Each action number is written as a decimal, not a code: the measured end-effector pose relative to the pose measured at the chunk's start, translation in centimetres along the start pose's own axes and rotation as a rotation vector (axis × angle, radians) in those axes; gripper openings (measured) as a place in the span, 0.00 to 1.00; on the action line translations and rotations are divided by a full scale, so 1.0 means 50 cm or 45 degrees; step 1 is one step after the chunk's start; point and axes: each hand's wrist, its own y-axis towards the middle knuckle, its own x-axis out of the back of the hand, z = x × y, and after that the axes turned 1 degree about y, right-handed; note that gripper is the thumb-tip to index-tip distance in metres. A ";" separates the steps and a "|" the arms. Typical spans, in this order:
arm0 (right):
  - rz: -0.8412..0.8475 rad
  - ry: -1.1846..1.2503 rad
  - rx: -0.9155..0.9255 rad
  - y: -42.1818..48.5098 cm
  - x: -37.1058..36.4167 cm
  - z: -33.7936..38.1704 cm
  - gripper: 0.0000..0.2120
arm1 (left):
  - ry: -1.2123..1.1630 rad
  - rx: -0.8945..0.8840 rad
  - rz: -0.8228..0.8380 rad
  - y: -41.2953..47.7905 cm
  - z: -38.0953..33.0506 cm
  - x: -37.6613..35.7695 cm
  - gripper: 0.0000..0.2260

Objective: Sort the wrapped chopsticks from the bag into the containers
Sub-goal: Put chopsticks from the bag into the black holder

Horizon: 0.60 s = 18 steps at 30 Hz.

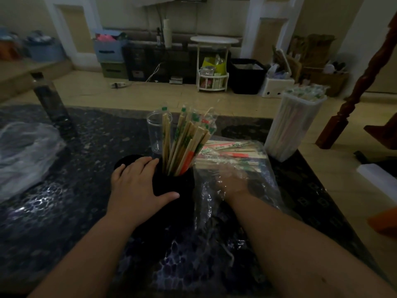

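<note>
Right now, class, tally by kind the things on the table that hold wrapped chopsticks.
Black container: 1
Tall white container: 1
Clear plastic bag: 1
Total: 3

Both forearms reach forward. The left hand (139, 186) cups the black container (171, 184), thumb across its front. The right hand (232, 179) (blurred, fingers unclear) lies inside the bag (265, 171).
</note>
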 end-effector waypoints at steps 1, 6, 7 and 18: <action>-0.019 -0.025 -0.001 0.004 0.001 -0.001 0.31 | 0.004 0.006 0.000 0.001 -0.002 0.001 0.48; -0.109 -0.006 0.036 0.016 0.001 -0.004 0.20 | -0.008 0.011 0.001 0.001 -0.004 0.003 0.48; -0.105 -0.064 0.018 0.014 0.006 -0.003 0.18 | -0.010 0.012 0.012 0.000 -0.005 0.004 0.48; -0.140 -0.077 0.013 0.018 -0.004 -0.004 0.22 | -0.033 0.022 0.014 -0.002 -0.008 0.008 0.45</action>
